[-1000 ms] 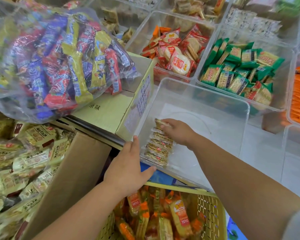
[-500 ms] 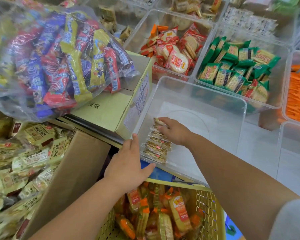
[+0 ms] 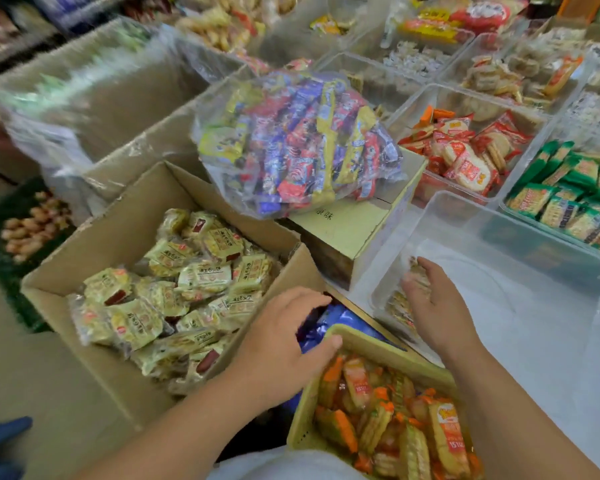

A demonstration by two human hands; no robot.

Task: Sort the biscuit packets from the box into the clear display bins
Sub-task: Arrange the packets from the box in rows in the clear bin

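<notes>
Room is tight at lower centre, where the near corner of the cardboard box (image 3: 201, 188), the far rim of the yellow basket (image 3: 357, 341) and the near-left corner of the clear bin (image 3: 499, 233) close in on one narrow gap with blue wrappers (image 3: 336, 318) showing in it. I see my left hand (image 3: 284, 337) over that gap, its fingers loosely bent and gripping nothing, the thumb at the basket's rim. The box lies open to the left of it, heaped with yellow-green biscuit packets (image 3: 187, 282). Above, a small carton (image 3: 343, 230) bearing a bag of mixed sweets (image 3: 298, 147) stands hard against the bin's left wall. The bin itself has much bare floor towards the right of the frame. My right hand (image 3: 433, 306) is inside it at the near-left corner, fingers fairly straight and together, laid against a row of packets (image 3: 399, 308) that stands along the left wall. The hand is blurred, and I see no finger curled round a packet. Further bins of red packets (image 3: 465, 154) and green packets (image 3: 568, 199) adjoin at upper right.
</notes>
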